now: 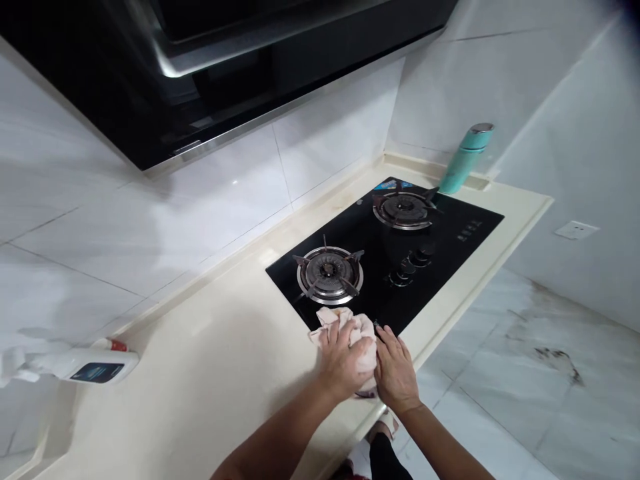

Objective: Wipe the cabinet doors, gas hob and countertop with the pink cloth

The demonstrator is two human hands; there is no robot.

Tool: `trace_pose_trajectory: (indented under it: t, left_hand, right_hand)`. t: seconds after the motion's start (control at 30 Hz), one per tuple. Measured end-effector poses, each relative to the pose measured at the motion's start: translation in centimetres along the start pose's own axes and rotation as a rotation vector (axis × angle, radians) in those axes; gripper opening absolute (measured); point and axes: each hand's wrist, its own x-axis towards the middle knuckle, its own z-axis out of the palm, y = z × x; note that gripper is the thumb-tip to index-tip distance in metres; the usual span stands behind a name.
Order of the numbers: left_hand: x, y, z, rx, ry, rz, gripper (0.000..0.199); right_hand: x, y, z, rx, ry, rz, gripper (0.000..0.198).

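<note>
My left hand [343, 360] is closed around a crumpled pale pink cloth [367, 353], pressing it down by the near left corner of the black glass gas hob [373, 287]. Beside the cloth, my right hand [399, 373] lies with its fingers stretched out, fingertips on the hob's front edge. Just beyond the cloth is the near burner [329, 273] with its pan support. A dark bit of something pokes out under the cloth near the counter's front edge; I cannot make out what it is.
A white spray bottle [95, 365] stands at the left by a red-capped item. At the hob's far right corner is a turquoise flask [465, 163], near the far burner [405, 210]. A black range hood [240, 93] overhangs the counter [200, 373]. Control knobs [410, 265] rise from the hob.
</note>
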Motion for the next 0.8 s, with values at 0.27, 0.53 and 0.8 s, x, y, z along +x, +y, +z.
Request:
trace_pose_trajectory:
  t: [0.27, 0.53, 0.8]
  left_hand:
    - [-2.2, -9.0, -2.8, 0.005, 0.214, -0.162, 0.038]
    - [3.0, -19.4, -6.3, 0.108, 0.163, -0.673, 0.041]
    - [15.6, -23.7, -6.4, 0.084, 0.045, -0.663, 0.049]
  right_hand:
    - [0.2, -0.3, 0.3, -0.024, 0.055, -0.007, 0.038]
    - [0.3, -0.6, 0.4, -0.058, 0.027, 0.017, 0.037]
    - [0.1, -0.5, 0.5, -0.071, 0.026, 0.009, 0.039]
